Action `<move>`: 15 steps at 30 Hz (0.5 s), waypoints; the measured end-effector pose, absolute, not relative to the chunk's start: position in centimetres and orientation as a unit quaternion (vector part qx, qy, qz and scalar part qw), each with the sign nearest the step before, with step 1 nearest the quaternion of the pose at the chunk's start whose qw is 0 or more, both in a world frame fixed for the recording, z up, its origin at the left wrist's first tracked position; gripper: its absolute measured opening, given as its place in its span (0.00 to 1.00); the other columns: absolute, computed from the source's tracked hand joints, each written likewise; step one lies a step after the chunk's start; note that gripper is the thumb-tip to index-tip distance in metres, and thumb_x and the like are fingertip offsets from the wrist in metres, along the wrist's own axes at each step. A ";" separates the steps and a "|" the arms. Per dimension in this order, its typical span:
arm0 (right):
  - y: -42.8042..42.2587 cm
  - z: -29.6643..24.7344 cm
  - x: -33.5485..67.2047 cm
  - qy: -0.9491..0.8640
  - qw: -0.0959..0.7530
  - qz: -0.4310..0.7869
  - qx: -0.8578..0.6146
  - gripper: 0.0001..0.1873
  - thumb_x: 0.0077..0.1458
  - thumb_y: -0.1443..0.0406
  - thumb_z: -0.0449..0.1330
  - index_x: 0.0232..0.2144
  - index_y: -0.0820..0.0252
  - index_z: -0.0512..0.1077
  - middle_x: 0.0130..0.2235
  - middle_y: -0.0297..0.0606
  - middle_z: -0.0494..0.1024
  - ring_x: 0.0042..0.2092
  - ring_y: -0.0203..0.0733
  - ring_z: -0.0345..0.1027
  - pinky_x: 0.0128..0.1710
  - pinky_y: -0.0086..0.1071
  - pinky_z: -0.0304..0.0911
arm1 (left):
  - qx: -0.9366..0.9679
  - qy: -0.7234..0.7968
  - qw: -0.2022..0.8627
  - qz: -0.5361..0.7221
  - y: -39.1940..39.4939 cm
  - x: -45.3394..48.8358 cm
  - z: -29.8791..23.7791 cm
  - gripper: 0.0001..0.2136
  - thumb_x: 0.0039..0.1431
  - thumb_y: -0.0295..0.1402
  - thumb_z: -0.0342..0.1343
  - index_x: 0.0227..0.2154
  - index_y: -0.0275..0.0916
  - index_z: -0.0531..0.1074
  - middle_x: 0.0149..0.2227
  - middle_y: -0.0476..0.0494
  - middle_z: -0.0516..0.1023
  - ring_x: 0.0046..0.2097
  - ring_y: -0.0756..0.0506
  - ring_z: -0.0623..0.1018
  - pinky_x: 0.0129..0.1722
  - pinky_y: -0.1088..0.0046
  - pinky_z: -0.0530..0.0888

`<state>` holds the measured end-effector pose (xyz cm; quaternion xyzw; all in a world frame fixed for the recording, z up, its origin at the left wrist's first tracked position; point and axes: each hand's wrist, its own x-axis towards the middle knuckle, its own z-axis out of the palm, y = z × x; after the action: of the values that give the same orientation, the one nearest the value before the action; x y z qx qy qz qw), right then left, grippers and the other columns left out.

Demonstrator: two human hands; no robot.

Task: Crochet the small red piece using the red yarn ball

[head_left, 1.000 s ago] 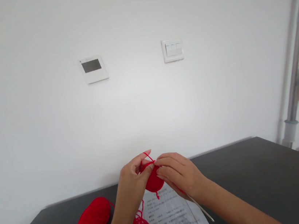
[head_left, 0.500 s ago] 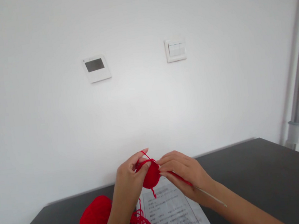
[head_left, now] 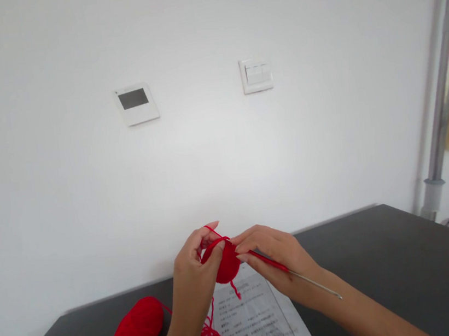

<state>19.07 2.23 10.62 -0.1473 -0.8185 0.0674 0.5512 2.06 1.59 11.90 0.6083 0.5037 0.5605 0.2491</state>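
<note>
Head view: left hand (head_left: 193,261) pinches the red piece (head_left: 228,267) above the paper (head_left: 251,321); right hand (head_left: 280,247), fingers closed on the hook (head_left: 277,265), sits at the piece's right edge, the hook slanting down to the right.

The head camera looks over left hand (head_left: 193,261) and right hand (head_left: 283,249) toward the wall (head_left: 215,163).

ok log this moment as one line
left hand: holds red yarn piece | right hand: holds crochet hook | red yarn ball: on dark table | printed sheet: on table
</note>
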 end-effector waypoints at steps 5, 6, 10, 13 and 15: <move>1.9 11.3 19.6 -0.851 0.499 0.059 -0.154 0.06 0.61 0.71 0.52 0.39 0.60 0.68 0.38 0.43 0.77 0.40 0.39 0.71 0.40 0.31 0.69 | 0.640 0.514 0.195 0.536 1.5 2.2 11.8 0.13 0.53 0.33 0.55 0.42 0.40 0.73 0.30 0.49 0.75 0.35 0.46 0.75 0.38 0.71 0.71; 1.8 11.5 19.8 -0.855 0.491 0.054 -0.156 0.06 0.62 0.70 0.52 0.39 0.61 0.68 0.38 0.43 0.77 0.40 0.39 0.71 0.40 0.31 0.69 | 0.644 0.510 0.201 0.534 1.4 2.2 11.8 0.13 0.53 0.33 0.55 0.42 0.40 0.74 0.30 0.49 0.75 0.35 0.46 0.75 0.37 0.72 0.71; 1.2 12.3 20.6 -0.865 0.466 0.079 -0.170 0.07 0.62 0.70 0.51 0.38 0.61 0.69 0.36 0.42 0.76 0.38 0.38 0.70 0.39 0.31 0.68 | 0.642 0.485 0.276 0.525 1.4 2.1 11.9 0.13 0.52 0.33 0.57 0.42 0.40 0.74 0.29 0.50 0.74 0.34 0.47 0.74 0.35 0.73 0.70; 0.9 12.7 21.3 -0.849 0.457 0.161 -0.212 0.06 0.60 0.69 0.54 0.35 0.60 0.72 0.33 0.36 0.76 0.35 0.36 0.70 0.35 0.28 0.67 | 0.631 0.468 0.341 0.517 1.3 2.0 12.0 0.13 0.50 0.32 0.59 0.40 0.41 0.75 0.28 0.50 0.74 0.32 0.48 0.74 0.33 0.74 0.70; 0.9 12.9 21.8 -0.823 0.459 0.236 -0.237 0.06 0.60 0.67 0.56 0.33 0.59 0.73 0.31 0.34 0.76 0.32 0.35 0.70 0.32 0.27 0.67 | 0.619 0.451 0.383 0.517 1.1 2.0 12.1 0.12 0.48 0.30 0.60 0.38 0.40 0.76 0.27 0.51 0.75 0.31 0.49 0.73 0.31 0.75 0.69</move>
<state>21.79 0.86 12.92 -0.2367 -0.8234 0.2357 0.4588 2.02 1.12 12.12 0.6187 0.4508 0.5173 0.3827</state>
